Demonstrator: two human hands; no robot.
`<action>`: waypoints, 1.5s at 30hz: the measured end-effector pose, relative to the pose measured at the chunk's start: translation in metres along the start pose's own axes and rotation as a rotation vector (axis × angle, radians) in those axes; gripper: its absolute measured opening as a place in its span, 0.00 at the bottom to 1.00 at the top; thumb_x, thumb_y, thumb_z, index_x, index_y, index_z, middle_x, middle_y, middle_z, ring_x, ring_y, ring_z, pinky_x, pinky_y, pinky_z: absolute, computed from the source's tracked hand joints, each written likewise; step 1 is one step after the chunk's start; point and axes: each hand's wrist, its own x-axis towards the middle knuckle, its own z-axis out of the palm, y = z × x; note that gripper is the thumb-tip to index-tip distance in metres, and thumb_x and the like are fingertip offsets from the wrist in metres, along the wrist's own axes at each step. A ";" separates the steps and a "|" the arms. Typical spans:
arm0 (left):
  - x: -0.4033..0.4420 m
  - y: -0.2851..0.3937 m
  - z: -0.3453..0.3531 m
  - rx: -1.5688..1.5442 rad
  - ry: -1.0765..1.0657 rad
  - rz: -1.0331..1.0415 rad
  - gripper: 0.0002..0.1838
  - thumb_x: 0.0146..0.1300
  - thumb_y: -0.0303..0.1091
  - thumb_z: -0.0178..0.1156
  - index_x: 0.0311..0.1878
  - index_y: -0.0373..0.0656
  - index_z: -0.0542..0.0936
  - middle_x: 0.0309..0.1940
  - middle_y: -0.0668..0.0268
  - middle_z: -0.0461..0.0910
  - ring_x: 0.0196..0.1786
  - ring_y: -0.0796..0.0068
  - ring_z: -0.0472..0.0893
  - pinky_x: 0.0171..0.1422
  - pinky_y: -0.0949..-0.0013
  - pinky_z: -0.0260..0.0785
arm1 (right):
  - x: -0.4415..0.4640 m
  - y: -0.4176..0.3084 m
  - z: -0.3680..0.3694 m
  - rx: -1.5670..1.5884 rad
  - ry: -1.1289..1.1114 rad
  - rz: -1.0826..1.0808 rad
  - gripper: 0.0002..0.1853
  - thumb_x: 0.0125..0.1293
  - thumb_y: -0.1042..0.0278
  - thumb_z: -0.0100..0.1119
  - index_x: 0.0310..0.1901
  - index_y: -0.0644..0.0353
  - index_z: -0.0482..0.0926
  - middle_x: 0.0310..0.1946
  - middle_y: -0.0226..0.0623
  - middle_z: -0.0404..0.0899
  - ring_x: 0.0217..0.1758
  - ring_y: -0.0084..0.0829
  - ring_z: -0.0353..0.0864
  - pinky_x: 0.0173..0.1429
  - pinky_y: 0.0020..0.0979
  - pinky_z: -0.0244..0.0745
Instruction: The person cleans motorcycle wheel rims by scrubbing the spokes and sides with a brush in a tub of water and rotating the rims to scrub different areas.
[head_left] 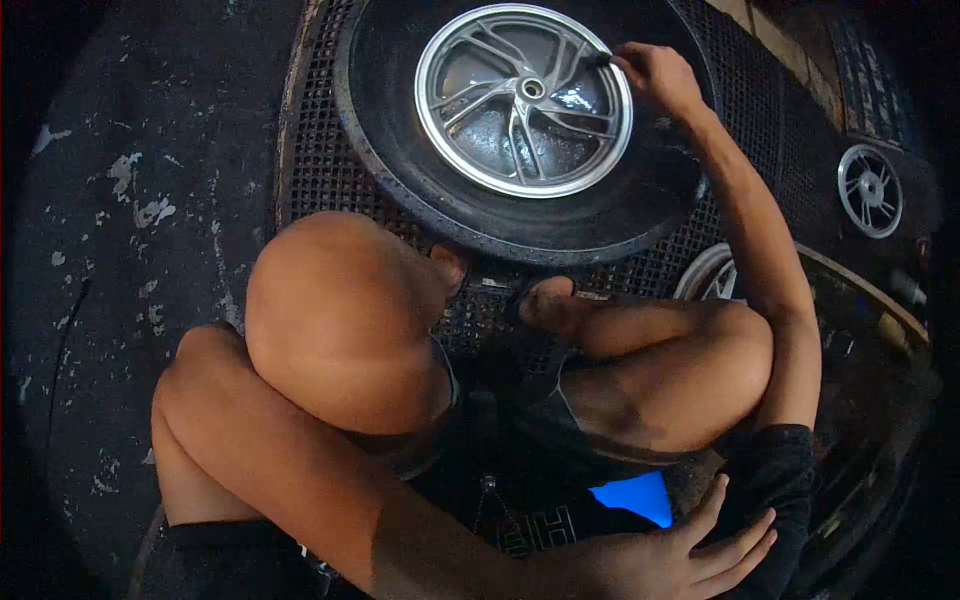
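Observation:
A silver alloy motorcycle wheel (pixel 533 92) lies in a wide black round tub (pixel 420 205), with shiny liquid between its spokes. My right hand (pixel 655 75) is at the wheel's right rim. Its fingers are closed on a small dark scrubber-like thing (pixel 600 60), too small and dark to name surely. My left arm crosses low in front of my body. At its end my left hand (pixel 705 560) has its fingers spread beside my right sleeve and grips nothing.
The tub stands on black perforated matting (pixel 318 150). A second spoked wheel (pixel 870 190) lies at the far right. Part of another wheel (pixel 705 272) shows behind my right knee. Worn dark floor (pixel 130 300) stretches along the left.

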 end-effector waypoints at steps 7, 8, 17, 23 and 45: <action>0.004 0.003 0.017 -0.026 0.088 -0.029 0.39 0.72 0.67 0.41 0.80 0.65 0.47 0.80 0.47 0.45 0.82 0.47 0.45 0.70 0.19 0.51 | 0.001 -0.003 -0.001 -0.069 -0.082 0.030 0.17 0.69 0.49 0.59 0.47 0.54 0.86 0.35 0.49 0.86 0.41 0.54 0.86 0.49 0.51 0.81; 0.008 0.006 0.027 -0.013 0.152 -0.053 0.38 0.73 0.67 0.41 0.80 0.65 0.47 0.80 0.47 0.45 0.82 0.47 0.44 0.70 0.19 0.51 | 0.000 -0.007 -0.001 -0.084 -0.121 0.025 0.17 0.69 0.50 0.59 0.46 0.54 0.86 0.35 0.50 0.86 0.41 0.53 0.86 0.49 0.51 0.81; 0.008 0.008 0.020 0.012 0.085 -0.022 0.37 0.73 0.67 0.38 0.81 0.69 0.46 0.80 0.49 0.44 0.82 0.48 0.43 0.70 0.19 0.51 | -0.012 -0.013 0.020 0.202 -0.090 0.094 0.17 0.70 0.50 0.60 0.48 0.53 0.87 0.36 0.48 0.87 0.40 0.51 0.87 0.49 0.47 0.82; 0.012 0.011 0.035 0.040 0.127 -0.027 0.37 0.74 0.68 0.36 0.81 0.69 0.44 0.81 0.50 0.40 0.82 0.46 0.41 0.70 0.19 0.51 | -0.017 -0.001 0.030 0.297 -0.134 0.184 0.15 0.70 0.52 0.61 0.50 0.53 0.86 0.40 0.44 0.88 0.42 0.45 0.88 0.48 0.43 0.81; 0.012 0.013 0.041 0.048 0.198 -0.042 0.37 0.75 0.66 0.33 0.81 0.65 0.43 0.82 0.50 0.39 0.82 0.45 0.42 0.70 0.21 0.55 | -0.020 -0.029 0.016 0.514 0.231 0.299 0.20 0.69 0.50 0.63 0.43 0.63 0.87 0.24 0.46 0.85 0.25 0.30 0.85 0.33 0.32 0.77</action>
